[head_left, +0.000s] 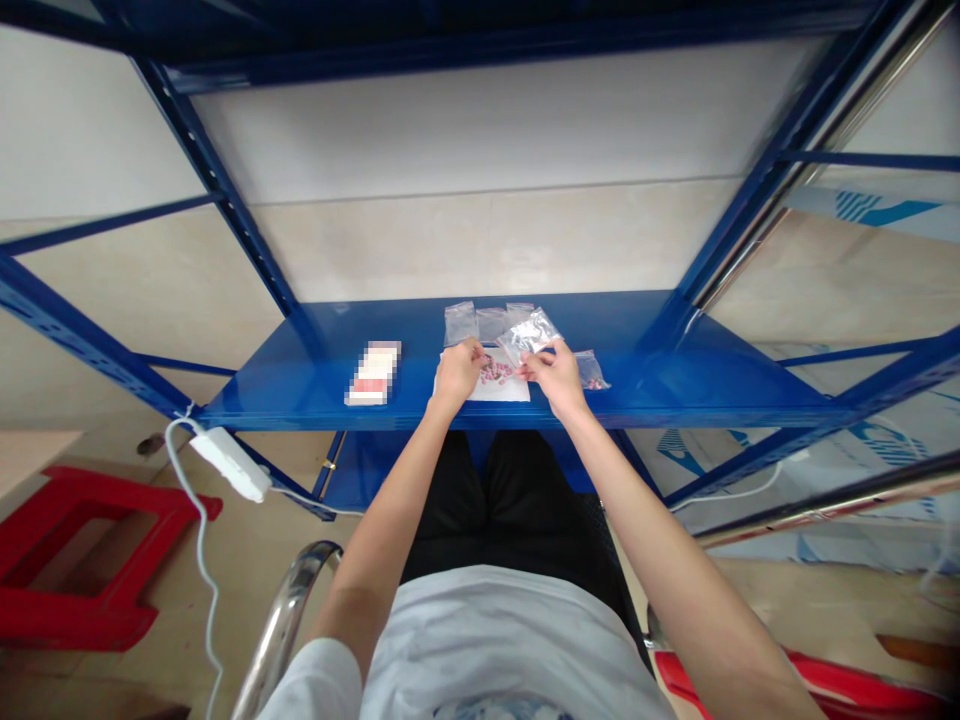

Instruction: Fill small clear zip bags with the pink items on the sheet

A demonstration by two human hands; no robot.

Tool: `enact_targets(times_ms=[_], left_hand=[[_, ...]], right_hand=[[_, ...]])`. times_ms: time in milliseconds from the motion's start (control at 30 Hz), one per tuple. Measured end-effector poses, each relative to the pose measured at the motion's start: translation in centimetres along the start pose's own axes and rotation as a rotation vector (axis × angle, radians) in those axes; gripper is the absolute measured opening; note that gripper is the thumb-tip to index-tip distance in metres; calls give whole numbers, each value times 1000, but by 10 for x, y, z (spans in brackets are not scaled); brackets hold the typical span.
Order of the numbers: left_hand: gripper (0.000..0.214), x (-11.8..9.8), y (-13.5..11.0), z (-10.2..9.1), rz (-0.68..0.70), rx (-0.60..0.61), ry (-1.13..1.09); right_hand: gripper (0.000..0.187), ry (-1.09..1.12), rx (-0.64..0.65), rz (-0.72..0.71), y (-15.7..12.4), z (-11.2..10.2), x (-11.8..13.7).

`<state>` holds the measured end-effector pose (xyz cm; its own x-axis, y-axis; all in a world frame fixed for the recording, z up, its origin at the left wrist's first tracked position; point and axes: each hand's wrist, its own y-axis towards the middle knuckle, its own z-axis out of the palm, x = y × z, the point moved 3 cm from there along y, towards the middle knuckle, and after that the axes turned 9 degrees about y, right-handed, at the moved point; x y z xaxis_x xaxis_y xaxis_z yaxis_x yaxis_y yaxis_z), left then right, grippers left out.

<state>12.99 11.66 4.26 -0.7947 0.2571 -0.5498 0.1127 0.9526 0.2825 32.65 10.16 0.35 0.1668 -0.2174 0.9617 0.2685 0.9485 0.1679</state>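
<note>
My right hand (551,372) is closed on the lower edge of a clear plastic zip bag (531,335), which is tilted up above the shelf. My left hand (461,370) has its fingers pinched together at the left of a pile of small pink and dark pieces (496,371); whether a piece is between the fingertips is too small to make out. The pile lies on a white sheet (514,391). Beyond the hands lie more flat clear bags (461,322). Right of my right hand, another bag (590,370) holds some pink pieces.
The blue metal shelf (660,385) has uprights on both sides and a board overhead. A blurred-out pale and red item (373,373) lies left on it. A white power strip (231,463) hangs at the left corner. A red stool (82,560) stands on the floor.
</note>
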Motion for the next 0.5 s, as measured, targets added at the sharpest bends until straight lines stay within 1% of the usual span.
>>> enact_targets(times_ms=[100, 167, 200, 267, 333, 367, 433, 500], left_hand=[[13, -2, -6, -5, 42, -123, -69], [16, -6, -12, -4, 46, -173, -175], [17, -8, -14, -2, 36, -170, -242], [20, -14, -18, 6, 1, -118, -388], [17, -18, -22, 15, -42, -71, -546], [15, -20, -25, 18, -59, -65, -630], [12, -19, -31, 20, -87, -93, -778], [13, -16, -39, 17, -121, -111, -868]], right_hand=[[57, 100, -19, 22, -4, 3, 5], [60, 198, -24, 51, -9, 9, 9], [61, 249, -27, 71, -12, 13, 11], [61, 331, -26, 116, -18, 21, 15], [58, 374, -4, 157, -26, 28, 19], [56, 380, 17, 175, -30, 31, 21], [53, 366, 65, 206, -37, 31, 26], [51, 354, 87, 215, -43, 25, 30]])
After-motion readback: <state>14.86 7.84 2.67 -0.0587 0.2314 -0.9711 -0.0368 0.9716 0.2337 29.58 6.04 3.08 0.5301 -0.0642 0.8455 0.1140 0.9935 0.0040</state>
